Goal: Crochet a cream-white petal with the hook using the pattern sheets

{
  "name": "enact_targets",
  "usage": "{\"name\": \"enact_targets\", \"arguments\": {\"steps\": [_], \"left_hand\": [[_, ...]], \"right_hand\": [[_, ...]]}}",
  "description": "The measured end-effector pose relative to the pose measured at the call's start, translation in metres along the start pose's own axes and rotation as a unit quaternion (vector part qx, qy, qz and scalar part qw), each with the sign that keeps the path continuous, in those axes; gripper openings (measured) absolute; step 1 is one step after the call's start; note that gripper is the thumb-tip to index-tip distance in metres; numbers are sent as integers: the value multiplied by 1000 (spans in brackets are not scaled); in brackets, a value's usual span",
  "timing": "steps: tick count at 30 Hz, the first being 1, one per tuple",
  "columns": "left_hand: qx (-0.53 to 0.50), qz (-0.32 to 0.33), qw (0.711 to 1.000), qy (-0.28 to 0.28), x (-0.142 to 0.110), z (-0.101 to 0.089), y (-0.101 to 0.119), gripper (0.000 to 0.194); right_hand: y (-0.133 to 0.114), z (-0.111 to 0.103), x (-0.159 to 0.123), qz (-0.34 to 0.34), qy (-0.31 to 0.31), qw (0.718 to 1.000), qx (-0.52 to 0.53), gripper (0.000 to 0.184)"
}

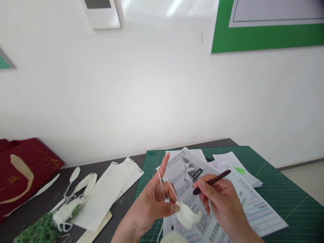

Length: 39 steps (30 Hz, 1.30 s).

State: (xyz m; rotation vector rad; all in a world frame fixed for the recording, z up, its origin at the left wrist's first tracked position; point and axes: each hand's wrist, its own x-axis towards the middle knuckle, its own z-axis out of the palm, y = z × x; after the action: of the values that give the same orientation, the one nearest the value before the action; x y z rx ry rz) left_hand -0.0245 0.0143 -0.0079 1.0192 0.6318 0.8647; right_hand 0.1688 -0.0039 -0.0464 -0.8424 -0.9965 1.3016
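Note:
Between the thumb and fingers of my left hand (153,202) is a small curved white crochet piece (187,216). White yarn (161,184) loops around the raised index finger and runs down to the piece. My right hand (219,200) is closed around a dark maroon crochet hook (215,180), held like a pen. Its tip end is too small to make out, and it appears apart from the crochet piece. Part of a white yarn ball (174,237) shows at the bottom edge. Beneath both hands lies a printed pattern sheet (177,175) with a flower picture.
A green cutting mat (301,209) bears more printed sheets (265,216) and a bright green clip-like item (239,170). At left are handwritten notes (106,189), green yarn (37,229), white crocheted petals (75,174) and a dark red bag (27,172). A white wall (152,101) stands behind.

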Motion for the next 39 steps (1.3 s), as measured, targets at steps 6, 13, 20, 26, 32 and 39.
{"name": "enact_targets", "arguments": {"steps": [6, 13, 20, 26, 32, 39], "left_hand": [[7, 3, 1000, 3, -1, 1, 2, 118], [-24, -13, 1000, -13, -2, -1, 1, 117], [-32, -6, 999, -29, -1, -5, -4, 119], [1, 7, 1000, -20, -1, -7, 0, 121], [48, 38, 997, 45, 0, 0, -2, 112], [100, 170, 957, 212, 7, 23, -15, 94]], "right_hand": [[-5, -2, 1, -105, -54, 992, -38, 20], [-25, -5, 3, -269, -149, 945, -113, 13], [-6, -5, -1, -69, -53, 996, -36, 21], [-11, -2, -2, -136, -57, 984, -103, 18], [-35, 2, -6, -396, -144, 862, -282, 15], [-17, 8, -11, -539, -85, 681, -489, 22]]}}
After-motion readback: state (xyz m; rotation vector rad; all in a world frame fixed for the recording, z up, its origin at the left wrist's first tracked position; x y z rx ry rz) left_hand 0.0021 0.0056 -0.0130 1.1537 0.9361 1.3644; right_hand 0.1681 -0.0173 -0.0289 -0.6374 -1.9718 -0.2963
